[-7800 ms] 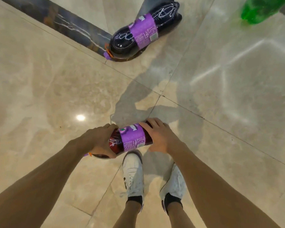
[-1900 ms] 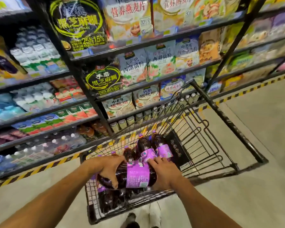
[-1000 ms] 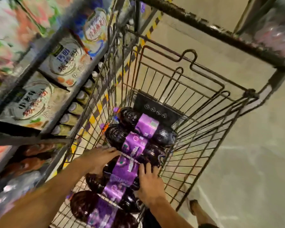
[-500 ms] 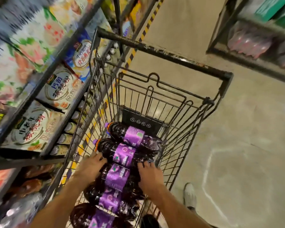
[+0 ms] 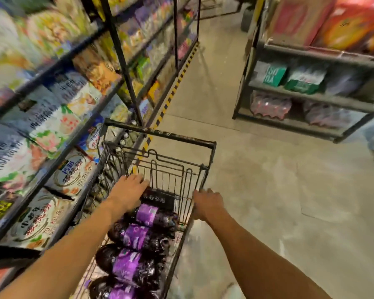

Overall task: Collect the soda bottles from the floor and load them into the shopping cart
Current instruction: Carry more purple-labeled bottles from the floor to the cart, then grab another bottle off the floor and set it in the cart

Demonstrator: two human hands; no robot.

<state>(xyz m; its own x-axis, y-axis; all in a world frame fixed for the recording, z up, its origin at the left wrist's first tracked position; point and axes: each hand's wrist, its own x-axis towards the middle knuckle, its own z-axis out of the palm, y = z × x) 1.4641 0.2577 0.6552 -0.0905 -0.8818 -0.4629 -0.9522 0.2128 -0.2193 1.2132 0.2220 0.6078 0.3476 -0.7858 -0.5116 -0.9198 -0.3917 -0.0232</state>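
Observation:
The black wire shopping cart (image 5: pixel 206 172) stands in front of me beside the left shelving. Several dark soda bottles with purple labels lie side by side in its basket, the farthest one (image 5: pixel 149 214) against a black panel and another (image 5: pixel 136 236) just nearer. My left hand (image 5: pixel 129 187) hovers over the far end of the basket with fingers relaxed, holding nothing. My right hand (image 5: pixel 207 202) is at the cart's right rim with fingers loosely bent; it holds no bottle. No bottle on the floor is in view.
Tall shelves of boxed food (image 5: pixel 58 117) run close along the cart's left side. A low rack with packs and cartons (image 5: pixel 311 98) stands at the right. Yellow-black floor tape (image 5: pixel 171 93) edges the left shelving. Bare concrete aisle floor (image 5: pixel 279 190) lies between.
Both hands have let go of the bottle laid among the others and lifted up and apart. My view has risen from the basket toward the aisle.

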